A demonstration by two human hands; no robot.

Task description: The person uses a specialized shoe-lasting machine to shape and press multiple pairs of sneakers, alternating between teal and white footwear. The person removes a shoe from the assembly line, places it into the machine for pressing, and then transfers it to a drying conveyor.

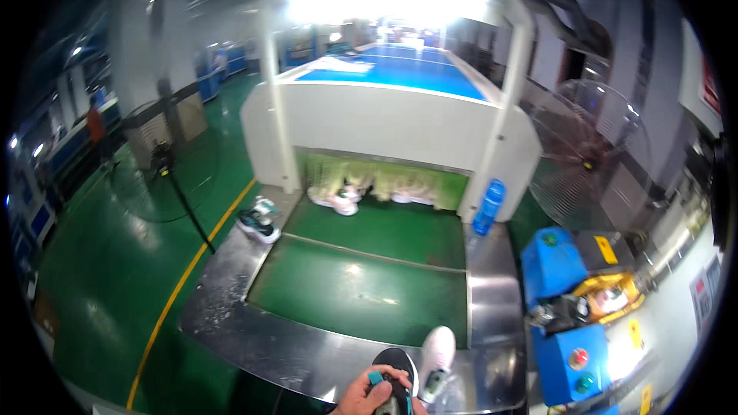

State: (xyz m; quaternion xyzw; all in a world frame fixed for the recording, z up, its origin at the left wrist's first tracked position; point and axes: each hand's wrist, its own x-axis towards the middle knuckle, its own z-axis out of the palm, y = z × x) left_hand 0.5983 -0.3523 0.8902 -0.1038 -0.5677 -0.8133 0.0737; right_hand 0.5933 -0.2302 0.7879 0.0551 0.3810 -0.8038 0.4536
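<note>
At the bottom edge, my left hand [360, 396] is closed round a dark shoe [395, 361] with a pale sole edge and teal parts, its thumb and fingers over the opening. Only a sliver of my right hand [419, 406] shows, pressed against the right side of the same shoe; most of it is out of frame. Just right of the dark shoe, a white-pink shoe [439, 350] rests with its toe pointing away, on the steel ledge [492, 353] and over the belt's near edge.
A green conveyor belt [361, 292] comes out of a white machine [377, 123]. Pale shoes [344, 201] lie under its fringe curtain. A dark-teal shoe [259, 223] stands on the left ledge, a blue bottle [488, 206] on the right. Fans flank the machine; blue boxes [569, 365] stand right.
</note>
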